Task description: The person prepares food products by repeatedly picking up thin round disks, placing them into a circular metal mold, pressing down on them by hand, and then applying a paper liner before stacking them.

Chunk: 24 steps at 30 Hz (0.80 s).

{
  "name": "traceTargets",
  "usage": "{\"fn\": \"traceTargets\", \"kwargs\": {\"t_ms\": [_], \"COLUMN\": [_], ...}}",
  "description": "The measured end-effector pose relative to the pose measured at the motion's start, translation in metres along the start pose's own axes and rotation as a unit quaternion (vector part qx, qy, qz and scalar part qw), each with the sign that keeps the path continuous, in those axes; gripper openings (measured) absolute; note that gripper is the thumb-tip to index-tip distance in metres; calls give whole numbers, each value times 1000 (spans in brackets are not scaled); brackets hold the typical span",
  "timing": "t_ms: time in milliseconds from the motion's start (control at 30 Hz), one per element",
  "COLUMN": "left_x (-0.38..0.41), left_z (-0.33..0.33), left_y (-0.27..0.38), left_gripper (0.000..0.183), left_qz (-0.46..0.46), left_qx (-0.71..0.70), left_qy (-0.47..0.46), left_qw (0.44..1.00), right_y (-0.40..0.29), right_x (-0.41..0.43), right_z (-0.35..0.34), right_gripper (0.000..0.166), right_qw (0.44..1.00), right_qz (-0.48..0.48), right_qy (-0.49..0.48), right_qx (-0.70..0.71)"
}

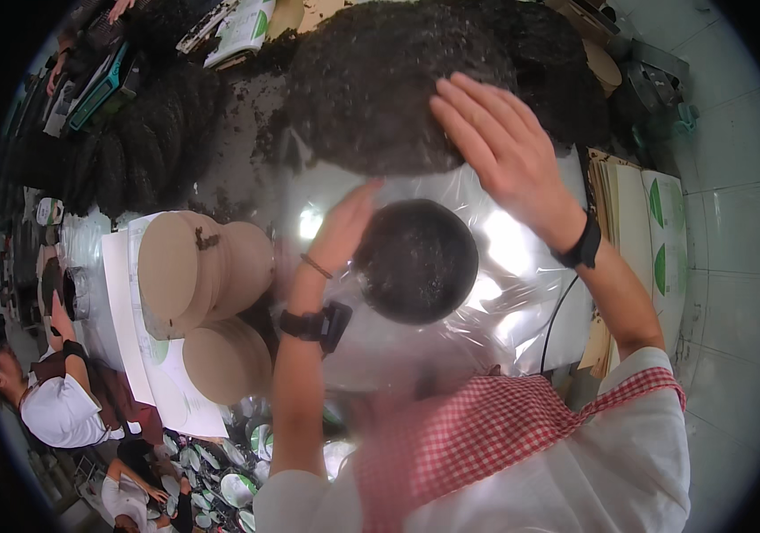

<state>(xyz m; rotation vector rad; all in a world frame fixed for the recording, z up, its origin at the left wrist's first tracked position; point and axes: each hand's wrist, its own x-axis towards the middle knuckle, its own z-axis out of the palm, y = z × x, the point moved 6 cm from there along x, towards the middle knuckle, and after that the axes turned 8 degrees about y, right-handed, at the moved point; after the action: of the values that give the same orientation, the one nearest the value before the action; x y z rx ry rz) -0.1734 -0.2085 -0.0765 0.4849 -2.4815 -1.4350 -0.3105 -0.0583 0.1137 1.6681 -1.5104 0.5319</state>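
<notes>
In front of me a round black disc (pixel 418 261) lies on a sheet of clear plastic film (pixel 513 320). My left hand (pixel 348 223) is at the disc's upper left edge, fingers stretched out and slightly blurred. Whether it touches the disc I cannot tell. My right hand (pixel 506 146) is spread flat over the right edge of a large dark, fibrous round sheet (pixel 380 93), which looks like dried seaweed. Nothing shows between the fingers of either hand. A black band is on each wrist, and a braided cord is on the left one.
Stacks of round cardboard discs (pixel 176 266) stand at left beside white printed sheets (pixel 133 320). More dark round sheets (pixel 146 146) are piled at upper left. Printed bags (pixel 663 226) lie at right, near a thin black cable (pixel 556 320). Co-workers (pixel 60 406) sit at lower left.
</notes>
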Motion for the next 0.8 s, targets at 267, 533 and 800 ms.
{"fn": "traceTargets", "kwargs": {"t_ms": [267, 533, 800], "left_x": [-41, -49, -51], "left_z": [37, 103, 115], "left_y": [114, 74, 44], "left_gripper": [52, 65, 66], "left_qz": [142, 147, 54], "left_qx": [230, 350, 376], "left_qy": [85, -35, -141], "left_qw": [959, 924, 914], "right_y": [-116, -48, -48], "right_x": [-148, -164, -182], "right_z": [-37, 28, -33], "right_gripper": [40, 34, 47], "right_qw": [942, 860, 867], "right_qz": [67, 406, 412], "right_qy": [-240, -150, -214], "right_qx": [225, 271, 182]}}
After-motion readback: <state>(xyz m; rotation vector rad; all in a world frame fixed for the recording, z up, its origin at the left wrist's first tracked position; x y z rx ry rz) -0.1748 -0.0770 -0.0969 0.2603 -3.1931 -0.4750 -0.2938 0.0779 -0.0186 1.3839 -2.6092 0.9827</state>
